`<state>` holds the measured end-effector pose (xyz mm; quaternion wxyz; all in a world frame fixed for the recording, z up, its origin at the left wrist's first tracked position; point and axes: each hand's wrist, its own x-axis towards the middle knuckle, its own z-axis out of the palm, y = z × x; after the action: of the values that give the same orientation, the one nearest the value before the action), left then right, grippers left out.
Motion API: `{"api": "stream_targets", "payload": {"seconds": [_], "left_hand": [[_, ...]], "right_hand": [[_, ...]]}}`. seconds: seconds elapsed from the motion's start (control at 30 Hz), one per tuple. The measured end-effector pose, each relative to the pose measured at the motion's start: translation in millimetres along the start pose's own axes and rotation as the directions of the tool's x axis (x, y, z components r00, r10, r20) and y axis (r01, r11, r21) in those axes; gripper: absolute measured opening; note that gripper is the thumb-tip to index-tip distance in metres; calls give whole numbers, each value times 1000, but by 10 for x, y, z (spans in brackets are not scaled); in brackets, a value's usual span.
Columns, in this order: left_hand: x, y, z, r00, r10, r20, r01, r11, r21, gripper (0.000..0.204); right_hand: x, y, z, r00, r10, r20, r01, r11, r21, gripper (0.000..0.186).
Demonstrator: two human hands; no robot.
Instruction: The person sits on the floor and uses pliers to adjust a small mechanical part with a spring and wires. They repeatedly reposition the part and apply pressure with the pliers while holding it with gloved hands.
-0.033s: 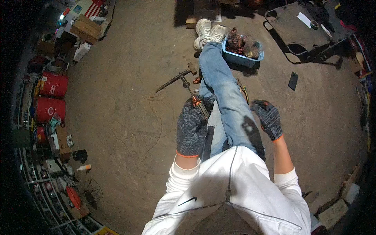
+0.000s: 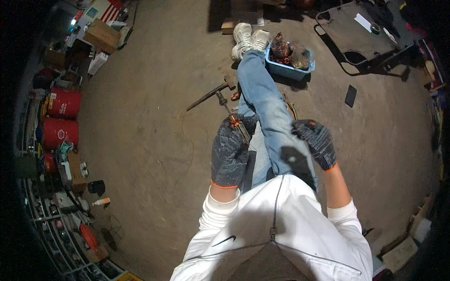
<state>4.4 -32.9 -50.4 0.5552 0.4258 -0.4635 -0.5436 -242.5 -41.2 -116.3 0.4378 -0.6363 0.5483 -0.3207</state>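
Note:
In my gloved left hand is a metal part with copper-orange pieces and a shaft carrying a spring, angled up-left. Just beyond lie a hammer and small copper-coloured pieces beside my jeans-clad legs. My gloved right hand hovers at the right edge of my leg, fingers curled; whether anything is in them is hidden. Slender tools lie partly behind the leg, above that hand.
A blue bin with bagged copper-coloured parts sits by my shoes. A phone lies right. A black folding frame seat stands upper right. Red drums, cardboard boxes and shelving line the left.
My right hand has shifted left toward my leg and the part in my left hand. My left hand and its grip look unchanged.

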Motion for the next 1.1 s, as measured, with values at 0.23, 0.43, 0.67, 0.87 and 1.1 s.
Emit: {"api": "stream_targets", "payload": {"seconds": [0.23,0.43,0.67,0.87,1.1], "left_hand": [[-23,111,-21,997,30,76,-38,994,98,31],[-23,212,28,996,-84,-2,84,996,23,30],[-96,243,61,951,-302,-58,246,860,-446,30],[-90,201,78,929,-366,-51,235,692,-683,29],[149,178,-356,934,-298,-199,2,561,-828,28]], "right_hand": [[126,-1052,436,855,-456,248,418,888,191,37],[65,-1147,455,887,-317,336,238,937,256,33],[7,-1329,375,864,38,503,-187,950,249,25],[-68,-1202,436,914,-177,364,98,969,227,24],[-255,-1091,284,859,-102,502,-22,972,235,28]]}}
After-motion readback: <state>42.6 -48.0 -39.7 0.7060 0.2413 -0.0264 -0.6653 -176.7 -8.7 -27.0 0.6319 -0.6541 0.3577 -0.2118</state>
